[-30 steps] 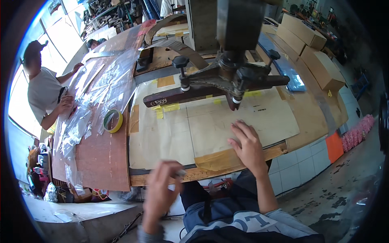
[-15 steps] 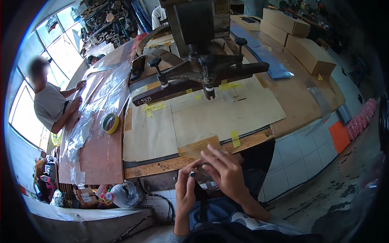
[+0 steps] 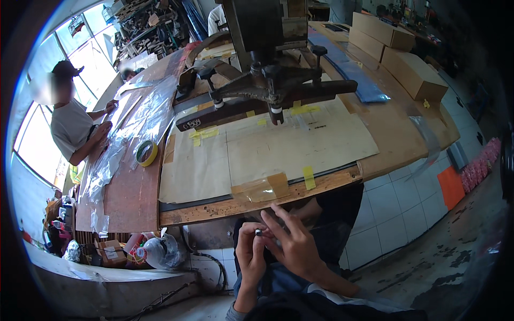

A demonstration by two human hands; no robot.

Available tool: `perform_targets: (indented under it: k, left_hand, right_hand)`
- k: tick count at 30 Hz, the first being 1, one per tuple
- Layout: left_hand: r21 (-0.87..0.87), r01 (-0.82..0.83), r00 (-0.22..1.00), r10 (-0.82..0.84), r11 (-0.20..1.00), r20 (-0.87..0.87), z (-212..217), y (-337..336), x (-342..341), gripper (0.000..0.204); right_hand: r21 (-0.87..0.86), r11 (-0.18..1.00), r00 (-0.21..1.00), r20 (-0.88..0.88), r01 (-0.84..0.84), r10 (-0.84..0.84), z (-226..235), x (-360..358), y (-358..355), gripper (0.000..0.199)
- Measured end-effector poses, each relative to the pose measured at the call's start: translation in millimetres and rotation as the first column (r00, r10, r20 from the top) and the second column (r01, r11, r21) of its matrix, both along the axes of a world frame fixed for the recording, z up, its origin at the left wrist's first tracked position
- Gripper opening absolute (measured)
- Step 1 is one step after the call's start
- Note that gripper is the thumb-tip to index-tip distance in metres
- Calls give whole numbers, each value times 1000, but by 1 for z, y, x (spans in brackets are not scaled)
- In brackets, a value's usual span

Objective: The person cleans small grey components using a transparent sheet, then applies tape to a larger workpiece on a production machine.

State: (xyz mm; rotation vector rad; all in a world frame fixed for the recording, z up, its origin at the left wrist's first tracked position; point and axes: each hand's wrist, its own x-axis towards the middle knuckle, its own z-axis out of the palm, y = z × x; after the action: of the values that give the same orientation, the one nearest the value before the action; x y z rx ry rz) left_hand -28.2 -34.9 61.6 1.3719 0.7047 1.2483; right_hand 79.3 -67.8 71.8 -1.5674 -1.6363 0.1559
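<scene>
Hands meet below the desk [image 3: 235,206] edge: your left hand [image 3: 250,254] pinches a small dark-tipped piece [image 3: 258,232], fingers closed on it. Your right hand [image 3: 292,241] touches it with loosely spread fingers; nothing sits under the press [image 3: 267,88] yet.

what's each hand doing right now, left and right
Left hand: closed around a small dark object with a pale tip; what it is cannot be told.
Right hand: fingers partly spread, touching the left hand by that object; its own grip cannot be told.

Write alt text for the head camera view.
Below a workbench edge, the person's left hand and right hand meet around a small dark item. On the paper-covered bench sits a dark press machine and a tape roll; another person stands at left.
</scene>
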Motion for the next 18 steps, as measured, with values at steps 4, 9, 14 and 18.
perform_targets:
  k: [4,9,14,18]
  left_hand:
    - [-176,-104,986,125,979,110,-8,-4,5,13]
    - [-181,-192,970,215,964,115,-10,0,0,19]
    - [-10,-224,974,223,975,-47,-19,3,-6,28]
    - [311,-180,938,257,933,-231,-19,5,-10,23]
  right_hand:
    - [-36,991,982,-144,-126,120,5,2,-7,50]
    - [24,995,988,-121,-93,95,15,7,-9,46]
    - [14,997,996,-61,-70,70,24,14,-11,43]
    - [-74,987,989,-61,-140,136,24,22,-13,42]
